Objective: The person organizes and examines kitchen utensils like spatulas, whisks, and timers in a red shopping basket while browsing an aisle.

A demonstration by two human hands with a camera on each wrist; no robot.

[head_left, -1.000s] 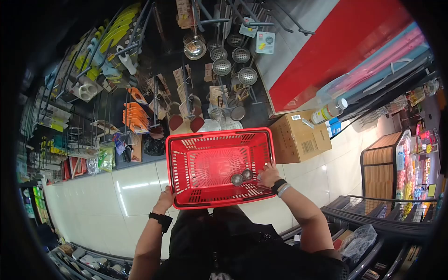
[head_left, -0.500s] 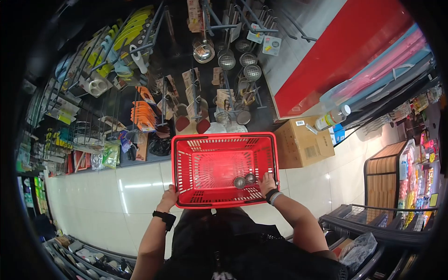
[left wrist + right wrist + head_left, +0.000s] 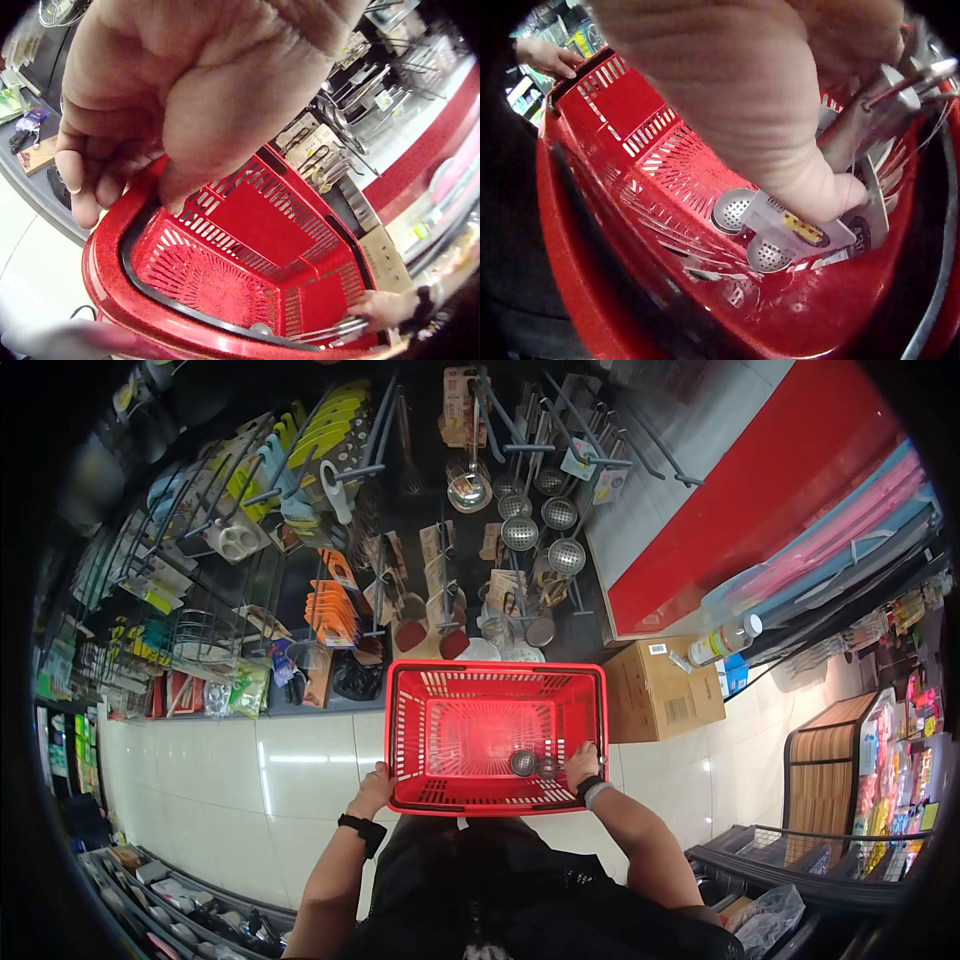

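A red shopping basket (image 3: 465,735) is held in front of the body at waist height. The left hand (image 3: 373,792) grips its left rim, fingers outside and thumb over the edge in the left wrist view. Inside the right end, the right hand (image 3: 582,765) holds two steel slotted ladles (image 3: 769,253) by their upper handles (image 3: 889,94). Their perforated bowls lie low in the basket, side by side. A printed card tag (image 3: 802,225) hangs below the right thumb. The palm hides part of the handles.
Ahead, a hook display carries more slotted ladles (image 3: 520,532), orange utensils (image 3: 330,610) and yellow-green tools (image 3: 335,435). A cardboard box (image 3: 665,690) with a bottle (image 3: 725,642) on it stands right of the basket. Dark shelving (image 3: 800,860) lies behind at the right.
The head view has shifted, so the display and basket appear lower and further right. Both hands stay at the basket, and the ladle bowls remain inside near the right hand.
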